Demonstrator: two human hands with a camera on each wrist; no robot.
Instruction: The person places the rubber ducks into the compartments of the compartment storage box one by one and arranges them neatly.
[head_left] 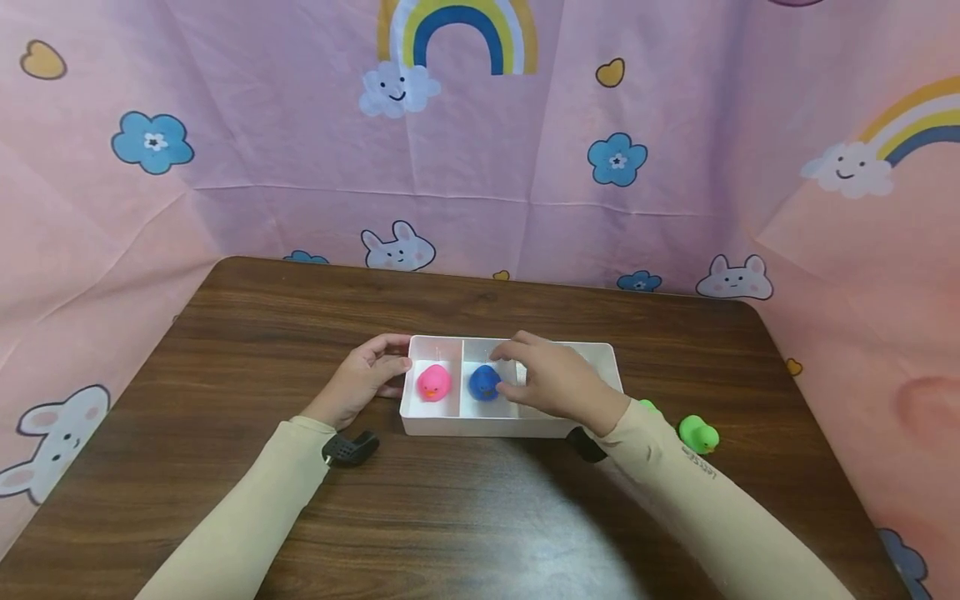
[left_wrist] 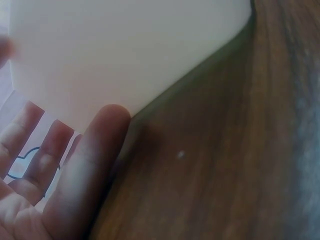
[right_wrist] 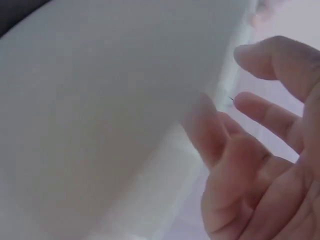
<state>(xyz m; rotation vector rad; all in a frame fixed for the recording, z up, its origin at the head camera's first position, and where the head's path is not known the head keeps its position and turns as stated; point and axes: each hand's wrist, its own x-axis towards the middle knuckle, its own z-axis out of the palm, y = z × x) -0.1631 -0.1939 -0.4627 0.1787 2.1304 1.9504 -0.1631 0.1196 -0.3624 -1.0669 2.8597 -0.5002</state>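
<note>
A white divided box lies on the table. A pink toy duck sits in its left compartment and a blue toy duck in the one beside it. My left hand touches the box's left end; in the left wrist view its thumb lies against the white wall, fingers extended. Over the box, my right hand has thumb and fingers spread apart near the blue duck, with nothing visible between them in the right wrist view. It hides part of the box's right side.
On the brown wooden table, a green toy duck stands right of the box. Another green object shows partly behind the right sleeve. A pink patterned cloth hangs beyond the table's back edge.
</note>
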